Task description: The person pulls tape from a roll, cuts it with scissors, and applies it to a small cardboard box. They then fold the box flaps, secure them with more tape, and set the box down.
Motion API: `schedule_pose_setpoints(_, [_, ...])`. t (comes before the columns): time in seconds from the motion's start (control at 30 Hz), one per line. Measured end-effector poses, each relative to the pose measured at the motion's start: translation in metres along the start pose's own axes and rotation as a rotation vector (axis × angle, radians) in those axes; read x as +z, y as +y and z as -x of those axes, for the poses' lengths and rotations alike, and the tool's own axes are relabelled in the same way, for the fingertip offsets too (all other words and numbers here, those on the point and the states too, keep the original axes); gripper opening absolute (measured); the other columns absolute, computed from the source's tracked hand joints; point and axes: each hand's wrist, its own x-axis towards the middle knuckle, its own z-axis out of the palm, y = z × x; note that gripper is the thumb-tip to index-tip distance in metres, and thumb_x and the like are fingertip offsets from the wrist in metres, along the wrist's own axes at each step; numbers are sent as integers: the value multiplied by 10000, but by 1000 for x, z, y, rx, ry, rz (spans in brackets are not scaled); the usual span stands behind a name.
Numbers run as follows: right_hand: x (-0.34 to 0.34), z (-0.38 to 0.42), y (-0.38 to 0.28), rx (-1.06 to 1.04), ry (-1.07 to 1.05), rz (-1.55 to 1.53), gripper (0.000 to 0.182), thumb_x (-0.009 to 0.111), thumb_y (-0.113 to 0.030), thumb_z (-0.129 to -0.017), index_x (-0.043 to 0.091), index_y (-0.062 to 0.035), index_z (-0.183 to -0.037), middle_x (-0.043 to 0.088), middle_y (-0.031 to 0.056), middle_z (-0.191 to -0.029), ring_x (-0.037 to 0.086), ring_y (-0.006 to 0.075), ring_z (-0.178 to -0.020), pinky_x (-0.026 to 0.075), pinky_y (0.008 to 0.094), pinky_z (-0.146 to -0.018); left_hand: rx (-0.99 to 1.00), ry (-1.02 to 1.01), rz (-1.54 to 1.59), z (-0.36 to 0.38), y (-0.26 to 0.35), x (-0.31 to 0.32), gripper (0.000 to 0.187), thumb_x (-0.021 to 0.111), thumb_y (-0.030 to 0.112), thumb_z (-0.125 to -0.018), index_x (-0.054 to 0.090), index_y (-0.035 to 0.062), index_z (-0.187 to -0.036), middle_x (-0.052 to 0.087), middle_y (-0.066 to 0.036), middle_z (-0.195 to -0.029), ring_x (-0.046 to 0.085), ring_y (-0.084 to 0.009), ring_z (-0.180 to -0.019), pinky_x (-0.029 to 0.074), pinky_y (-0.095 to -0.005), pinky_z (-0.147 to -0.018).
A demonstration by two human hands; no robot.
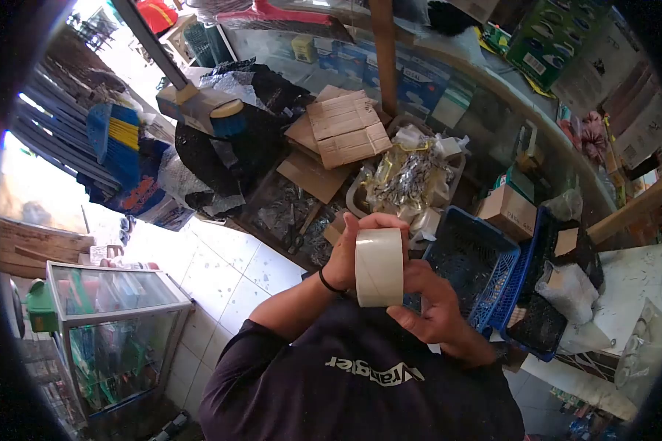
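Observation:
A wide roll of pale, cream-coloured packing tape (379, 267) is held up in front of my chest. Around its left side and top edge my left hand (348, 250) is wrapped, with a black band on the wrist. My right hand (432, 301) is at the roll's right side, its curled fingers against the edge and its thumb near the lower rim. The inner ring of the roll and some fingertips are hidden. Beyond my hands, a pale tray (457, 175) holds a heap of small shiny plastic packets (412, 173).
Flattened cardboard pieces (348, 128) lie on the glass counter beside black wrapping (217, 158). Blue plastic baskets (467, 261) and a small brown box (506, 212) stand to the right. A glass display case (118, 316) stands on the tiled floor at left.

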Motion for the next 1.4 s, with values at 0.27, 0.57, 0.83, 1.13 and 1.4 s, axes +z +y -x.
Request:
schedule_pose_setpoints(0.27, [7,3,-12,40,31,85,253,679,-166,-724,591,-64,-938,607,55,-850,562,206,-786,380,338,-778,-55,-69,67,-6,-4,3,785,232,685,-827,510,-5,-1076,547,-110,-857,548,-186,-758,472,-307,-681])
schedule_pose_setpoints(0.57, [48,-11,-35,67,201,192,226,672,-165,-739,596,-71,-929,602,52,-851,551,205,-782,362,331,-793,-205,-261,77,-10,23,-12,793,229,691,-828,523,-6,-1065,555,-107,-862,549,-179,-775,471,-302,-698])
schedule_pose_setpoints(0.83, [94,-40,-47,40,151,440,199,684,-189,-745,594,-83,-886,596,27,-856,572,189,-785,341,340,-786,-232,-461,161,-3,55,-36,795,228,686,-831,522,-9,-1082,552,-145,-860,557,-195,-753,472,-310,-679])
schedule_pose_setpoints(1.13, [159,-86,-36,2,237,473,266,688,-210,-748,574,-57,-933,594,51,-850,572,198,-778,349,350,-745,-284,-393,476,21,96,-77,775,216,659,-849,525,-22,-1054,556,-165,-810,544,-246,-704,460,-348,-670])
schedule_pose_setpoints(1.4, [181,-120,-37,-47,170,512,268,703,-201,-724,570,-45,-898,597,58,-823,573,224,-775,362,364,-755,-202,-494,494,19,127,-97,771,198,649,-862,543,-19,-1037,564,-171,-797,540,-267,-703,450,-376,-695])
